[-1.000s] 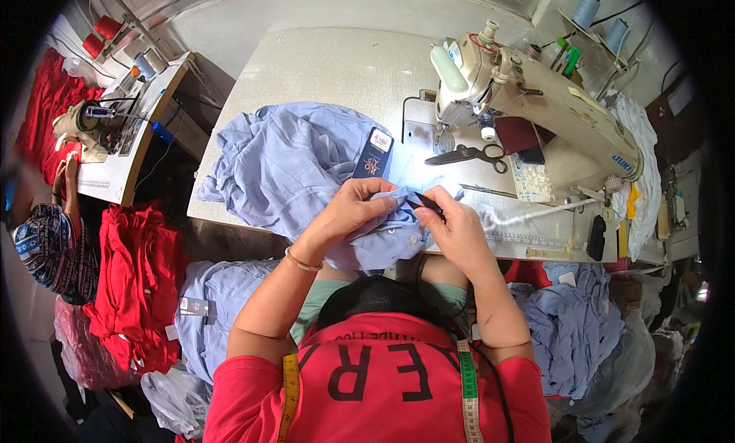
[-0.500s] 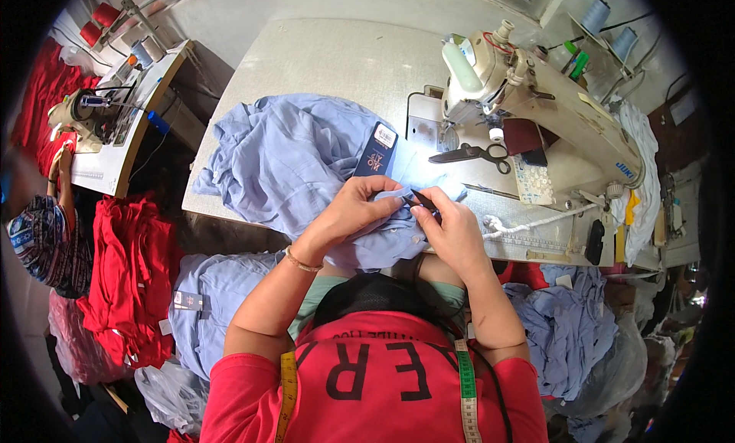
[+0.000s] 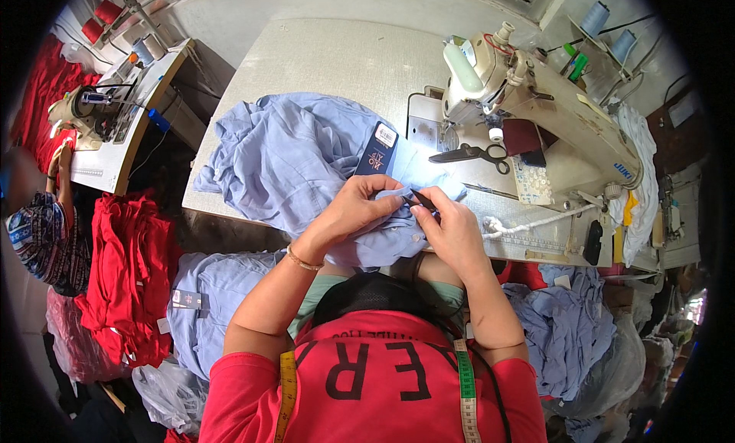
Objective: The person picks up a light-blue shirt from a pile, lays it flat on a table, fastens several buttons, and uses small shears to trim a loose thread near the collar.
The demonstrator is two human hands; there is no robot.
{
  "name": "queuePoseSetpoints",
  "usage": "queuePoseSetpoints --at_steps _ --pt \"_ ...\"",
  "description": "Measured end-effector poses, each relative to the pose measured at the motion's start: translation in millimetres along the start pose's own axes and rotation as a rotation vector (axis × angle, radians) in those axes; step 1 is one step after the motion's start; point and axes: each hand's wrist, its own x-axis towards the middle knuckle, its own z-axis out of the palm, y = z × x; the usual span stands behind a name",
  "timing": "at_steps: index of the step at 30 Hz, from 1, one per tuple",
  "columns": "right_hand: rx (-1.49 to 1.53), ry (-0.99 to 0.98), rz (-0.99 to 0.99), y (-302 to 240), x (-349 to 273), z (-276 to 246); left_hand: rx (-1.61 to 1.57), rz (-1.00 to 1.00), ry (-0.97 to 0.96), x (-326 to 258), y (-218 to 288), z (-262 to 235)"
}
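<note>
I note the left hand point(image 3: 354, 212) clamped on a fold of the light blue garment point(image 3: 295, 163) at the near edge of the bench point(image 3: 344, 68). The right hand point(image 3: 453, 232) pinches a small dark tool point(image 3: 419, 201) against the same fold. Black scissors point(image 3: 475, 153) lie beside the sewing machine point(image 3: 536, 114), apart from both hands.

- Left hand point(image 3: 358, 207) pinches the light blue shirt point(image 3: 291, 156) on the tabletop point(image 3: 337, 60).
- Right hand point(image 3: 452, 228) grips a small dark tool point(image 3: 419, 200).
- Scissors point(image 3: 471, 153) lie by the sewing machine point(image 3: 536, 106).
</note>
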Motion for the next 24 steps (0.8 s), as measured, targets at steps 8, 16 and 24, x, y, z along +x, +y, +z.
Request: queuePoseSetpoints --at_steps 8,16,24 --pt "-0.025 -0.006 0.004 -4.3 0.4 -1.2 0.019 0.017 0.020 0.4 -0.8 0.9" --pt "-0.113 0.063 -0.004 -4.2 -0.4 5.1 -0.092 -0.029 0.016 -1.0 1.6 1.9" --pt "-0.078 0.185 -0.139 0.7 0.2 14.6 -0.153 -0.031 -0.019 1.9 -6.0 -4.6"
